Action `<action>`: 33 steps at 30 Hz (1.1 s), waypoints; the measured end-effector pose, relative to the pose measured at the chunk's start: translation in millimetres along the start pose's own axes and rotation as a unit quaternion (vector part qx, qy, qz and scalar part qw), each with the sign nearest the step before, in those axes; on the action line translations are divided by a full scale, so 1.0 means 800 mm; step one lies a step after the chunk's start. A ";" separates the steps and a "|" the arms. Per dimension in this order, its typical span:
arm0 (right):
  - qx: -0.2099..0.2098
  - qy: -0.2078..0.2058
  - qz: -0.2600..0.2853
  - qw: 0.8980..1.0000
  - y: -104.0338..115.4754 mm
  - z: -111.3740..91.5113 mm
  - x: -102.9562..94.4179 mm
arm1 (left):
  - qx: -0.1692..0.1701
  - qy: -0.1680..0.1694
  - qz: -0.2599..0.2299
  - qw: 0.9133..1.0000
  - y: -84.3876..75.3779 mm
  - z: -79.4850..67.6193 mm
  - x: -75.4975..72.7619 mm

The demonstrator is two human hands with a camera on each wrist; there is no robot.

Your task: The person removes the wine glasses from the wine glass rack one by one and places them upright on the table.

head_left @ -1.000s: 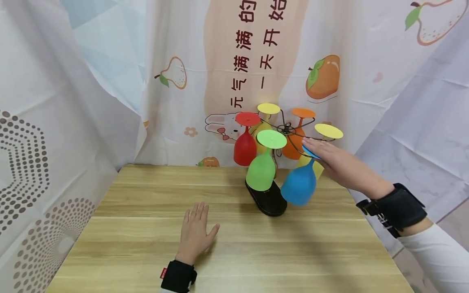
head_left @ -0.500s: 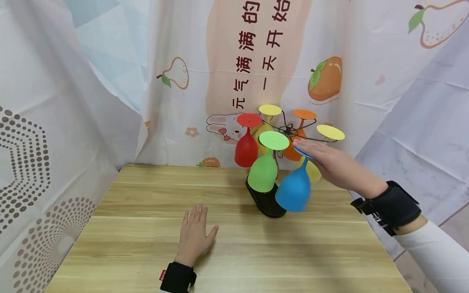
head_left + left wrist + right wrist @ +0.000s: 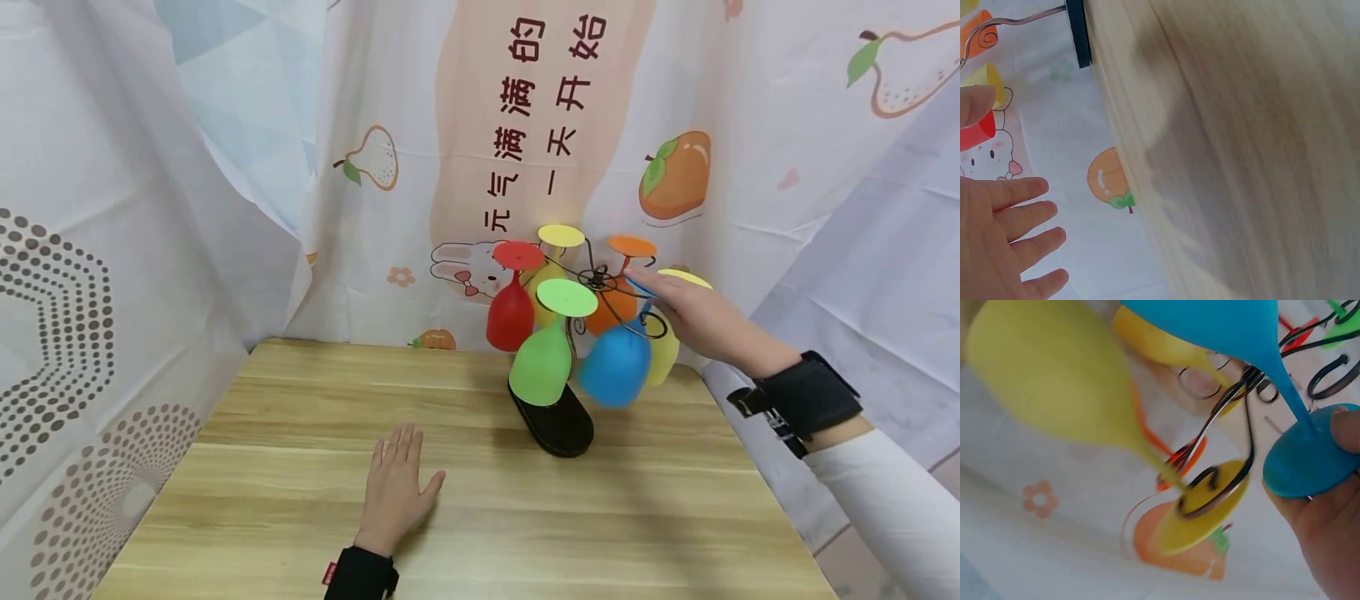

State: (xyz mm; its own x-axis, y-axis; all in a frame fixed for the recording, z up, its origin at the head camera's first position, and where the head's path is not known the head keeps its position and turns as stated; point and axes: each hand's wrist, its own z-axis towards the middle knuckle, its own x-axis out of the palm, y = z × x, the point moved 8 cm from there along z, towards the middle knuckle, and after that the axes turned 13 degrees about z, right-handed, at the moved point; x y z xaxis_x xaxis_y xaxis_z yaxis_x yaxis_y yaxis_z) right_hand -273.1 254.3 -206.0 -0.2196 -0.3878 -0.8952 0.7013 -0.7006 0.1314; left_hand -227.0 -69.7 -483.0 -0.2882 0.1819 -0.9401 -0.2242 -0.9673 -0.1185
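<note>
My right hand (image 3: pixel 697 321) pinches the round foot of an upside-down blue goblet (image 3: pixel 617 367), thumb on one face and fingers on the other, as the right wrist view shows. Next to it, a bare curled wire hook (image 3: pixel 1335 375) belongs to a dark wire glass rack with a black base (image 3: pixel 566 429). Hanging by their feet from its other arms are a green goblet (image 3: pixel 542 367), a red goblet (image 3: pixel 512 317), an orange goblet (image 3: pixel 632 247) and two yellow goblets, one at the right (image 3: pixel 1054 375). Over the wooden table, my left hand (image 3: pixel 397 492) holds nothing, its fingers straight.
The rack stands near the back edge of the wooden table (image 3: pixel 300 467). Close behind it hangs a printed curtain (image 3: pixel 360 267) with fruit, a rabbit and writing. More cloth (image 3: pixel 150 275) hangs along the left side.
The blue goblet first swung left and nearer to me with my right hand, then went back and slightly up; the bare hook now shows in front of it. My left hand stays nearly still.
</note>
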 end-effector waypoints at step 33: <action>0.401 -0.246 0.582 0.663 0.048 -0.193 0.262 | 0.259 0.044 -0.314 0.912 -0.182 -0.001 -0.080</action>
State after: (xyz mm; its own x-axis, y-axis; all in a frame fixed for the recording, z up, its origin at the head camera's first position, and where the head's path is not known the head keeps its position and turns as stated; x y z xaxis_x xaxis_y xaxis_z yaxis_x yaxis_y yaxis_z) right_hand -187.7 238.6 -454.3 -0.1796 -0.9558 0.2326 0.0470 0.2278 0.9726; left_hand -175.4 59.4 -405.8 0.1198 0.6347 -0.7634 -0.7351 -0.4602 -0.4979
